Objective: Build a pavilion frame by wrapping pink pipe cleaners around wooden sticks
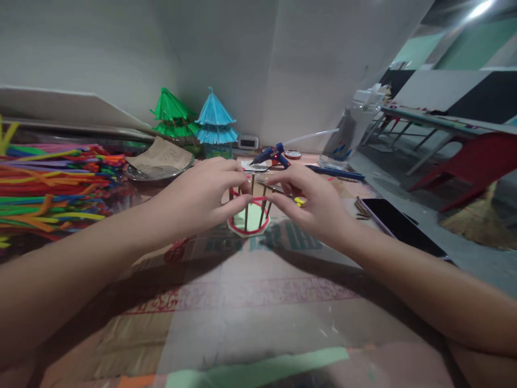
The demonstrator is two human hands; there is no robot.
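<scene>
A small pavilion frame stands on the table between my hands, with a pale green octagonal base (253, 216) edged by a red pipe cleaner ring. Several thin brown posts (246, 215) rise upright from it. Another red pipe cleaner (259, 199) runs across the posts partway up. My left hand (202, 188) pinches this strip from the left, thumb toward me. From the right, my right hand (313, 196) closes its thumb and index finger at the strip's other side. The fingers partly hide the rear posts.
A bundle of colourful pipe cleaners (52, 188) lies left, beside a metal dish (161, 173). Green (172, 110) and blue (216, 116) model pavilions stand behind. A blue glue gun (269, 155), a plastic bottle (347, 134) and a phone (404, 226) are at the back and right.
</scene>
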